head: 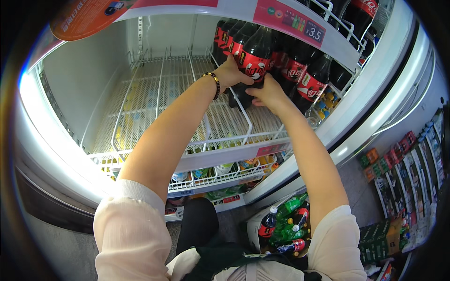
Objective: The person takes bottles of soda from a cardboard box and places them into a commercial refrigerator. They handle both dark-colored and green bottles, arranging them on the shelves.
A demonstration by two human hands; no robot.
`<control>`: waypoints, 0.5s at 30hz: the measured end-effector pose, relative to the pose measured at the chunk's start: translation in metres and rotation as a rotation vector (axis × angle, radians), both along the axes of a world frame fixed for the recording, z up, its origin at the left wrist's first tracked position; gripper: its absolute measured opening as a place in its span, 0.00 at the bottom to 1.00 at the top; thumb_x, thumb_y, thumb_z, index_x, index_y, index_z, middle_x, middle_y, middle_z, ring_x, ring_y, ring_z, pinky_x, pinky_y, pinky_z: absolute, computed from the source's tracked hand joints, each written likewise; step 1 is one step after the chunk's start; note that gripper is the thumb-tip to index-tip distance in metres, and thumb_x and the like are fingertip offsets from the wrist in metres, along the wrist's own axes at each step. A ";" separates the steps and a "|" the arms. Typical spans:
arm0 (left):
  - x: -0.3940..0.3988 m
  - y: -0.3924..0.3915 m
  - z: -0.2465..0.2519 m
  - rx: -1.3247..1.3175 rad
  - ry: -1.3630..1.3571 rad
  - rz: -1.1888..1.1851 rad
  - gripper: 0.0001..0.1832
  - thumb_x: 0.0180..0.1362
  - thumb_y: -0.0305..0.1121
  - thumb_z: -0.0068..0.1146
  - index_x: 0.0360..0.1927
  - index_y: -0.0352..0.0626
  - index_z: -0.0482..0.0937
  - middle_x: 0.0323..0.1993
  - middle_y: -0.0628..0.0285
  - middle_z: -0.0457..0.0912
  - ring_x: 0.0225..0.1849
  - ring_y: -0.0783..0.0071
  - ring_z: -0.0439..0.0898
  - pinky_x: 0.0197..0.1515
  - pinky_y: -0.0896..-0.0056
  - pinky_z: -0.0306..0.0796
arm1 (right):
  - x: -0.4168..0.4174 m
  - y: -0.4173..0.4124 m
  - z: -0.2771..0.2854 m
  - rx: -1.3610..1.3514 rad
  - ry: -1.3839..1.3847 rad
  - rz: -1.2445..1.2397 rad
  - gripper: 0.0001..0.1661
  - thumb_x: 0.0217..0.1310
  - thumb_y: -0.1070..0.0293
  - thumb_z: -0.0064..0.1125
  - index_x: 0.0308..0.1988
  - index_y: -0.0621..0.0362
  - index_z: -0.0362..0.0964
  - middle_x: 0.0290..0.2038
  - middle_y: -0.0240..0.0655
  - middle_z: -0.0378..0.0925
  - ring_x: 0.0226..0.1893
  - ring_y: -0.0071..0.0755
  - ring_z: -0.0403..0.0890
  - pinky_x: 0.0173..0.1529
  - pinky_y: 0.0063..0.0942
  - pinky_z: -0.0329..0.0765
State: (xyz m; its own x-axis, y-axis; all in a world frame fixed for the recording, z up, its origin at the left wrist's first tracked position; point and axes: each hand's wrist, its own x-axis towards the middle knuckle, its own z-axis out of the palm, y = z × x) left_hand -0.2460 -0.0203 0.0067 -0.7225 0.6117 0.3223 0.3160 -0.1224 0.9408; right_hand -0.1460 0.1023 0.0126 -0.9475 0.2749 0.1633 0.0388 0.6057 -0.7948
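A dark cola bottle with a red label [254, 63] stands upright at the front of a row on the white wire shelf [175, 119] of a lit cooler. My left hand [230, 74], a beaded bracelet at its wrist, grips the bottle's left side around the label. Against its lower right side is my right hand [268, 94], with the thumb across the front. Fingers partly cover the bottle's lower half. Similar cola bottles stand behind it, and another cola bottle [311, 86] is to the right of my right hand.
White wire dividers [242, 114] split the shelf into lanes. Drinks fill a lower rack [221, 172]. A pink price strip [290, 21] edges the shelf above; the cooler's door frame [351, 116] borders the right. Below, a container [254, 228] holds green and dark bottles.
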 end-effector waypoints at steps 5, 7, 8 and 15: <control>-0.018 0.005 -0.008 0.011 0.073 -0.049 0.44 0.29 0.26 0.70 0.50 0.24 0.57 0.44 0.49 0.73 0.46 0.64 0.75 0.47 0.70 0.69 | -0.005 -0.008 -0.001 0.123 0.021 -0.101 0.33 0.42 0.67 0.67 0.45 0.65 0.56 0.35 0.48 0.74 0.23 0.38 0.78 0.24 0.28 0.76; -0.022 0.007 -0.013 0.028 0.082 -0.049 0.42 0.28 0.28 0.71 0.49 0.24 0.59 0.43 0.48 0.73 0.45 0.63 0.75 0.46 0.70 0.69 | -0.009 -0.005 -0.006 0.167 0.048 -0.110 0.33 0.42 0.66 0.67 0.45 0.65 0.55 0.33 0.48 0.75 0.23 0.39 0.78 0.25 0.29 0.76; -0.026 0.010 -0.016 0.032 0.088 -0.027 0.42 0.27 0.30 0.71 0.48 0.24 0.61 0.43 0.48 0.73 0.45 0.62 0.75 0.46 0.70 0.70 | -0.017 0.002 -0.013 0.205 0.081 -0.107 0.33 0.43 0.66 0.67 0.45 0.65 0.55 0.33 0.48 0.75 0.23 0.40 0.78 0.25 0.30 0.76; -0.044 0.021 -0.033 -0.075 0.196 0.077 0.45 0.23 0.37 0.71 0.46 0.23 0.62 0.46 0.44 0.69 0.49 0.60 0.72 0.49 0.70 0.68 | -0.013 -0.004 -0.007 0.163 0.022 -0.106 0.30 0.46 0.68 0.65 0.43 0.64 0.54 0.32 0.45 0.73 0.22 0.34 0.78 0.24 0.26 0.78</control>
State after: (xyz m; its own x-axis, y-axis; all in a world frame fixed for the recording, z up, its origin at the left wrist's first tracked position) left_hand -0.2899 0.0004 -0.0258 -0.6965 0.5843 0.4165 0.4991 -0.0226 0.8663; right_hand -0.1589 0.0983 0.0061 -0.9105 0.3411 0.2338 0.0930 0.7197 -0.6880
